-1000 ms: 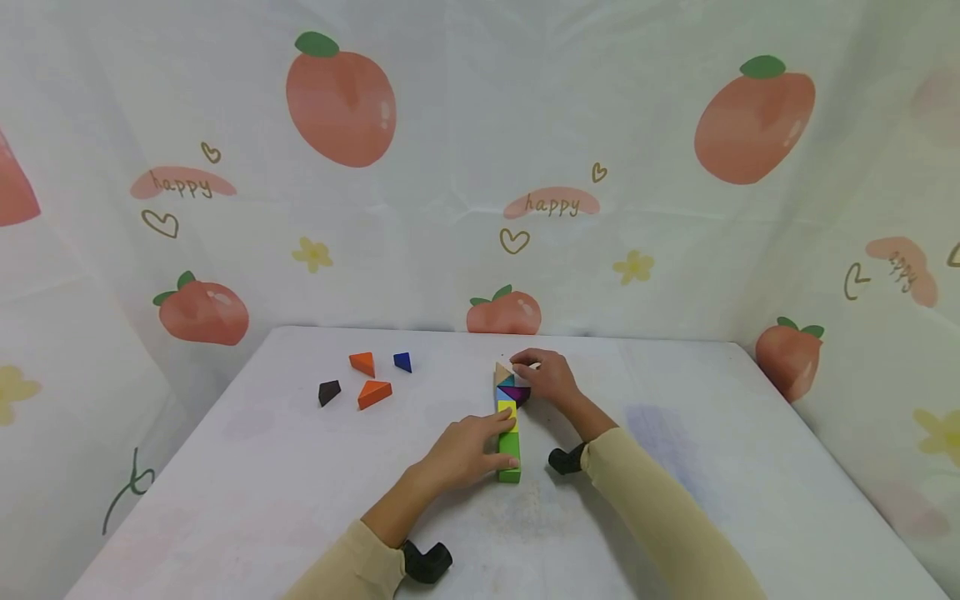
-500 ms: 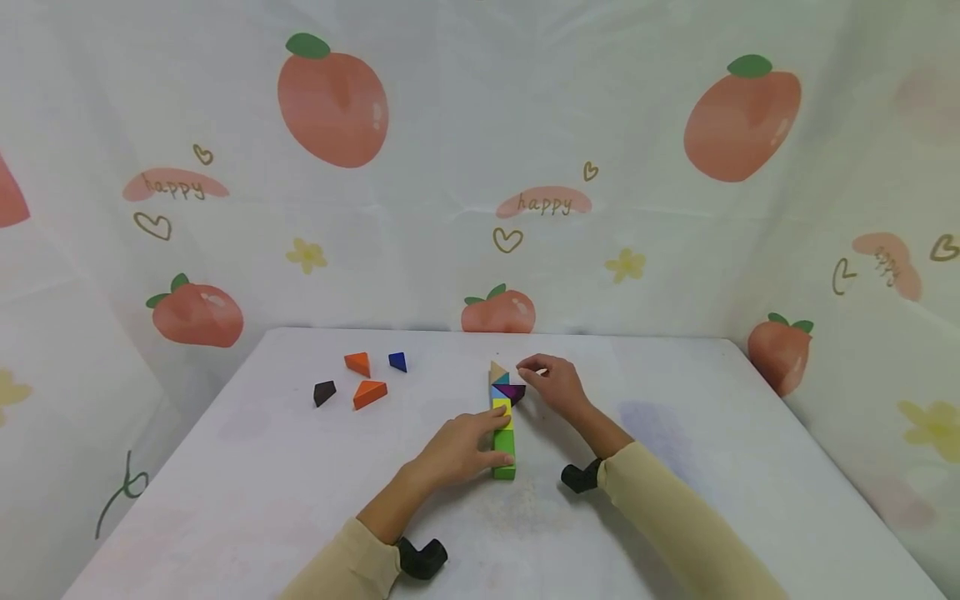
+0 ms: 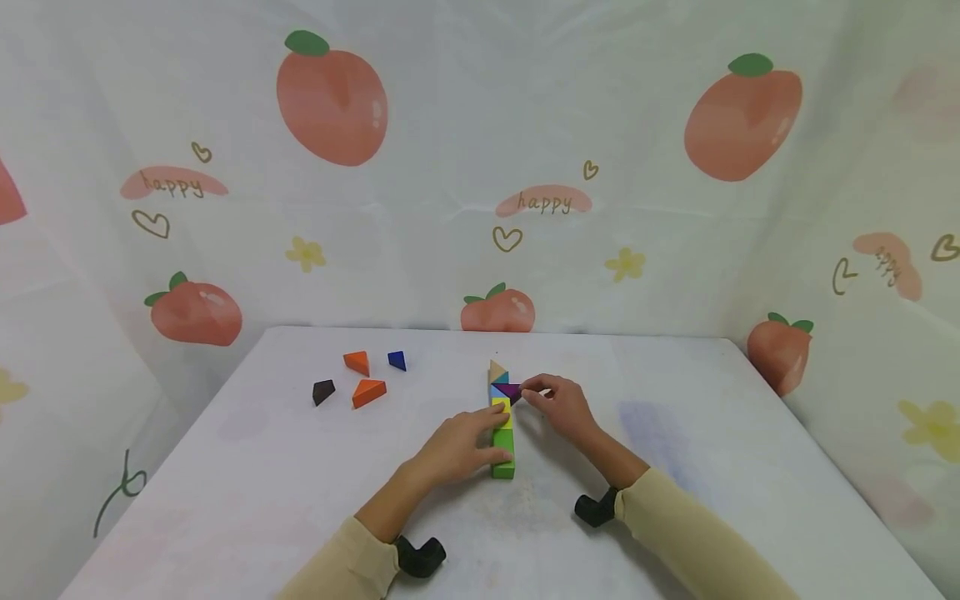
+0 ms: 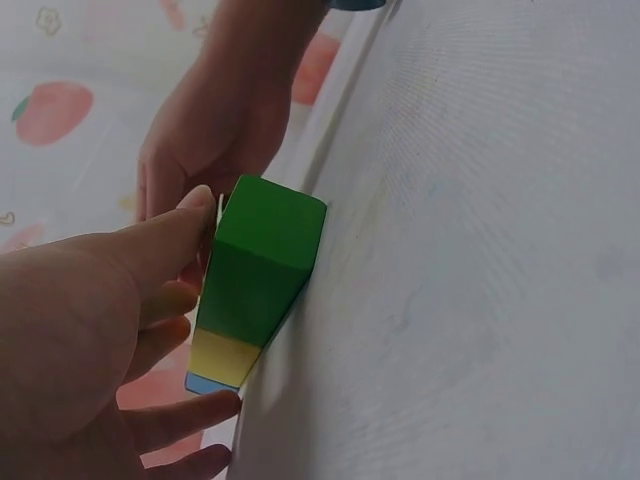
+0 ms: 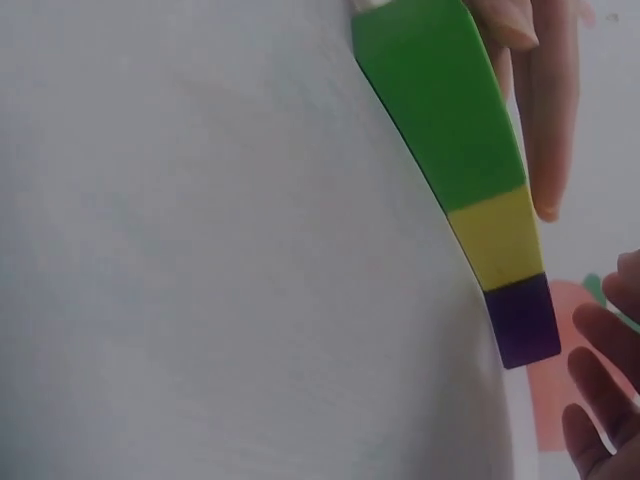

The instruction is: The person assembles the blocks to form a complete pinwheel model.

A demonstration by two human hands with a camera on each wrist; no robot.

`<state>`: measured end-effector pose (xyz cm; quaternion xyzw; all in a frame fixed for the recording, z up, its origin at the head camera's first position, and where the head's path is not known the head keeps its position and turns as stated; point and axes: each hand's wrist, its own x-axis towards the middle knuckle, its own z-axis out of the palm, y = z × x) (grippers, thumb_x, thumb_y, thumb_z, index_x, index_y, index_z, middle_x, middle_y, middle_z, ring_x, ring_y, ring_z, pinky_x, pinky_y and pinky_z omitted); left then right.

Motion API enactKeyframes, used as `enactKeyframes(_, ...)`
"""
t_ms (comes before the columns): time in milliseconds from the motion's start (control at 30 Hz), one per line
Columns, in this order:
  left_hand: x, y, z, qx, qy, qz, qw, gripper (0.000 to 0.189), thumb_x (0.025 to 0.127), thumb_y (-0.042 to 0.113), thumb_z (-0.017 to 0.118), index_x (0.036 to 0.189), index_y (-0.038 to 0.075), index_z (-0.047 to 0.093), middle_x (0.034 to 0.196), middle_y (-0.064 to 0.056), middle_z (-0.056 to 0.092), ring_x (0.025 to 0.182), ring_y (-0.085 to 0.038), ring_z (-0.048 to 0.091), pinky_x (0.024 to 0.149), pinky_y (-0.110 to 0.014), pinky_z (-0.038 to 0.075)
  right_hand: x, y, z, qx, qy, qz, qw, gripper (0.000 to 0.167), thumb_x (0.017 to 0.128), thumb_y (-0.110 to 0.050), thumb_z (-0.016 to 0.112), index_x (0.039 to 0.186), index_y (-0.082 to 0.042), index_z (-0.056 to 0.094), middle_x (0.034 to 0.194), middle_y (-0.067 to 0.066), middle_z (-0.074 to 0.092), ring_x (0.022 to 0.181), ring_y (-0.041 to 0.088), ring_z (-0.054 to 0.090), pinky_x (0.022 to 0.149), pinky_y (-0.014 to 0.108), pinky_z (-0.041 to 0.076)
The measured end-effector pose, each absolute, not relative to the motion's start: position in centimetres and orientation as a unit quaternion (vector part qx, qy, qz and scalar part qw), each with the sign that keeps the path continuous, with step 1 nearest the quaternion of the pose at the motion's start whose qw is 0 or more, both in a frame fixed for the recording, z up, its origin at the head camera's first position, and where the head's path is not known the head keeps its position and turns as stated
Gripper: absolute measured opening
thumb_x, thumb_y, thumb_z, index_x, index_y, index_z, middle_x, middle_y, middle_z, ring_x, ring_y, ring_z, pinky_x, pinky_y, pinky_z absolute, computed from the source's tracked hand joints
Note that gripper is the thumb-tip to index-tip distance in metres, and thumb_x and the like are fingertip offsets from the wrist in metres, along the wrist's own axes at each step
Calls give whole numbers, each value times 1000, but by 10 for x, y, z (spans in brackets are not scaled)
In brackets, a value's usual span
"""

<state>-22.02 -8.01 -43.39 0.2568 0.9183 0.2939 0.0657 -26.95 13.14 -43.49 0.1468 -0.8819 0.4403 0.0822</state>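
Note:
A row of small blocks runs away from me in the middle of the head view: green (image 3: 503, 444), yellow (image 3: 502, 421), light blue (image 3: 496, 392), purple triangle (image 3: 508, 390), teal (image 3: 503, 377) and tan (image 3: 495, 372). My left hand (image 3: 453, 450) reaches in from the left, thumb over the green block and forefinger on the yellow one. The purple triangle juts out on the row's right side. Extended fingertips of my right hand (image 3: 564, 410) are right at its outer end. In the right wrist view, the purple block (image 5: 523, 322) lies beside those loosely spread fingers (image 5: 603, 350).
Two orange blocks (image 3: 357, 363) (image 3: 369, 393), a dark blue block (image 3: 397, 361) and a black block (image 3: 323, 392) lie apart at the back left of the white table (image 3: 247, 500). A printed cloth (image 3: 442, 125) hangs behind the table.
My right hand has drawn back from the far end of the row toward me, to the purple triangle's outer end. My left hand keeps its place on the green and yellow blocks.

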Motion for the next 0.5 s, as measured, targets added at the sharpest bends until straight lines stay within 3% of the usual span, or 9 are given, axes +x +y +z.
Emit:
enactKeyframes(233,-223,-87,-435,255,918,300,51,62,90,47,66,143,19,52,150,2,42,138,-22,37,108,-46,33,-253,126,-438,143,-880,449,64,13,90,-16,71,102,-11,74,99,0,71,97,20,62,84,38,51)
enactKeyframes(500,-224,-98,-429,250,922,295,25,55,92,42,65,141,20,53,148,2,45,137,-23,39,107,-48,35,-236,123,-441,124,-886,446,5,32,89,-22,72,120,-14,69,115,2,69,115,27,57,94,47,47)
